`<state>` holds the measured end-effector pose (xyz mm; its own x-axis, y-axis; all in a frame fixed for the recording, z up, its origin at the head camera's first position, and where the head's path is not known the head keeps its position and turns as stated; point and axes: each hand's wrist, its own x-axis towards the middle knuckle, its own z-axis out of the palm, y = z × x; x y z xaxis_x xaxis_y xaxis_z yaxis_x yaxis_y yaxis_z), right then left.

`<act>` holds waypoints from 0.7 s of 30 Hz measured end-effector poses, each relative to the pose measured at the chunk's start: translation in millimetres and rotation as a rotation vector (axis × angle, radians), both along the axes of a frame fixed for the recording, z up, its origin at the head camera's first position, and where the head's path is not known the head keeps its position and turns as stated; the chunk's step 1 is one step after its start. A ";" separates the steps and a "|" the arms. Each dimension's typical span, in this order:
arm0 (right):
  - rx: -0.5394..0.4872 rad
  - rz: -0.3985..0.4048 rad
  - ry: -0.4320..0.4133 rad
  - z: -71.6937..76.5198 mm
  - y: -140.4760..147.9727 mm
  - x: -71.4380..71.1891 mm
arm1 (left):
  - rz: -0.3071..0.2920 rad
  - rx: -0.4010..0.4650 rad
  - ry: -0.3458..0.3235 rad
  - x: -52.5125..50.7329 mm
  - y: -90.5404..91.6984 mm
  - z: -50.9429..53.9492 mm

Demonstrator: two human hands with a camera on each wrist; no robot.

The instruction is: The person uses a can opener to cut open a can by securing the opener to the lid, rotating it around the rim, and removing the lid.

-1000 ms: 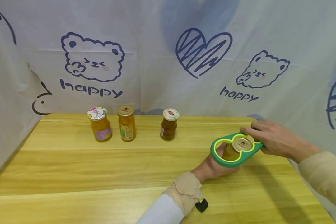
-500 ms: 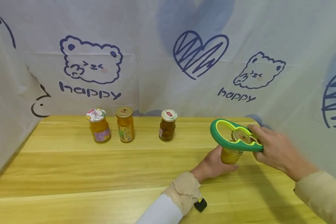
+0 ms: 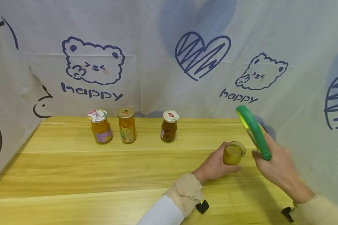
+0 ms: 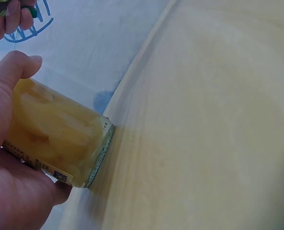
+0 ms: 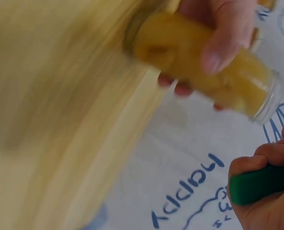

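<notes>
My left hand grips a glass jar of yellow fruit pieces, upright just over or on the table; its mouth is uncovered. In the left wrist view, my thumb and fingers wrap the jar, whose label shows along the lower side. My right hand holds a green jar opener with a lime inner edge, tilted steeply up to the right of the jar and apart from it. In the right wrist view, fingers curl round its green handle. Whether the lid sits inside the opener is hard to tell.
Three lidded jars stand near the table's back edge: one with a purple label, a tall one with a gold lid, and a dark one with a white lid. A printed cloth hangs behind the wooden table.
The opener was round the gold lid on the jar; my right hand has turned it and lifted it away to the right. The jar's mouth is now uncovered. My left hand has stayed nearly still.
</notes>
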<state>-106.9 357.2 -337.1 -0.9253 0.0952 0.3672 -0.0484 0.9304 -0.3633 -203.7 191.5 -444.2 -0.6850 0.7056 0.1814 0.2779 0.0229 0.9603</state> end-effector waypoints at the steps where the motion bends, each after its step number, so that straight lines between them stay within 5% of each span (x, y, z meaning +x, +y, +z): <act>1: -0.050 -0.020 -0.040 -1.0 -1.0 2.3 | -0.004 0.004 -0.006 0.1 0.2 0.2; 6: -0.459 -0.003 -0.197 -8.8 -6.3 10.2 | 0.001 -0.005 -0.024 1.0 0.7 1.9; 12: -1.040 0.249 -0.217 -21.3 -16.1 14.6 | 0.008 0.003 -0.014 1.5 0.6 1.1; 21: -1.436 0.637 -0.407 -34.2 -30.1 23.9 | -0.027 0.048 0.071 0.1 0.9 -2.5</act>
